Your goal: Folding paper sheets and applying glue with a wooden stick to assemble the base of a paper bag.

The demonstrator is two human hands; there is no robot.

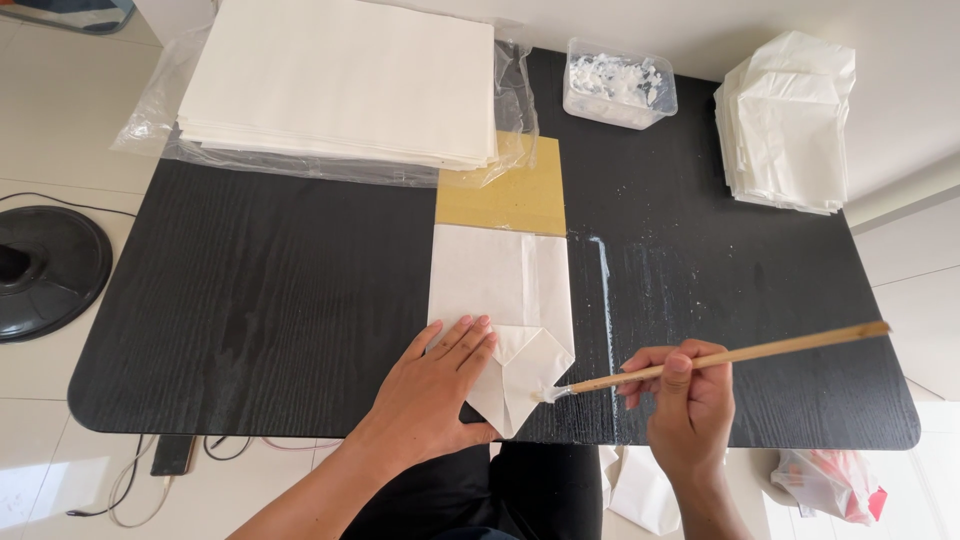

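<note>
My left hand lies flat, fingers apart, pressing on the folded lower end of a white paper bag on the black table. My right hand grips a long wooden brush. Its white-tipped bristles touch the bag's folded flap at the right edge. A yellow-brown card sticks out from under the bag's far end.
A tall stack of white paper sheets on clear plastic lies at the back left. A clear tub of white paste sits at the back centre. Folded white bags pile at the back right. White paste streaks mark the table. A black fan base stands on the floor.
</note>
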